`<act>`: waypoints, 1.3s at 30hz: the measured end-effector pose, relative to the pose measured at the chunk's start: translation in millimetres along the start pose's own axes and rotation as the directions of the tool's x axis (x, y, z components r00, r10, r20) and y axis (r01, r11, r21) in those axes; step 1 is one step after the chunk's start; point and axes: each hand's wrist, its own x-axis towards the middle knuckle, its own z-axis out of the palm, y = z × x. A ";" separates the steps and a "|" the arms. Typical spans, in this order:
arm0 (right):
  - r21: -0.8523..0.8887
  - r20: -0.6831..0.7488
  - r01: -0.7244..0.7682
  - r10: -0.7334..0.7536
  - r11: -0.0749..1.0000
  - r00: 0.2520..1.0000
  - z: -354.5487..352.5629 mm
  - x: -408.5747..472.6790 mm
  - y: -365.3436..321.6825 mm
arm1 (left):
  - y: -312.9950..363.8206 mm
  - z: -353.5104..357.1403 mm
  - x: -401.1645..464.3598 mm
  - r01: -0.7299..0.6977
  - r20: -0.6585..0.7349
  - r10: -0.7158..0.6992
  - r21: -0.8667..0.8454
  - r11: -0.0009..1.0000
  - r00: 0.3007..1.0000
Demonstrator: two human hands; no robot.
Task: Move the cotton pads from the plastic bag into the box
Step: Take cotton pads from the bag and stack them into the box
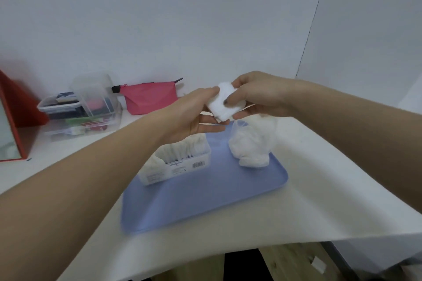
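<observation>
A small stack of white cotton pads (225,104) is being held in the air between both hands, above the far edge of the blue tray (205,201) on the desk (319,189). The stack is being pinched from the right by the right hand (260,96), thumb across its face, and is being supported from below and the left by the fingers of the left hand (194,116). Below, the box (175,162) is standing at the tray's far left corner, the plastic bag (251,143) at its far right.

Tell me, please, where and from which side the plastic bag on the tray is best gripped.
Likely by the loose open top of the plastic bag, from above: the mouth faces upward, while the bulging lower part, full of cotton pads, rests on the blue tray.
</observation>
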 end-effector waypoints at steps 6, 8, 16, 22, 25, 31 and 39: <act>0.133 0.087 -0.019 0.007 0.991 0.996 34.4 8.0 8.0 | -14.7 -21.5 -11.6 -0.036 -0.051 0.041 0.086 0.996 0.998; 0.186 0.080 -0.031 0.017 0.982 0.997 42.6 13.7 10.7 | -18.0 -26.5 -11.6 -0.039 -0.091 0.046 0.074 0.997 0.995; 0.255 -0.006 0.016 -0.015 0.967 1.000 71.6 26.5 17.0 | -25.0 -40.7 -17.6 -0.067 -0.194 0.095 0.146 0.987 0.976; 0.268 -0.003 -0.002 0.003 0.963 1.000 77.7 30.0 14.6 | -28.8 -54.3 -22.2 -0.084 -0.173 0.113 0.164 0.983 0.978; 0.239 -0.018 -0.012 0.017 0.971 1.000 83.8 37.7 15.3 | -33.1 -60.2 -24.4 -0.104 -0.169 0.139 0.202 0.974 0.976; 0.210 -0.028 -0.029 0.036 0.977 0.999 92.7 42.1 12.6 | -31.4 -67.1 -30.0 -0.103 -0.198 0.161 0.277 0.955 0.967; -0.058 -0.134 -0.006 -0.002 0.998 0.991 106.1 41.8 10.3 | -43.7 -91.5 -34.4 -0.009 -0.157 0.145 0.648 0.762 0.977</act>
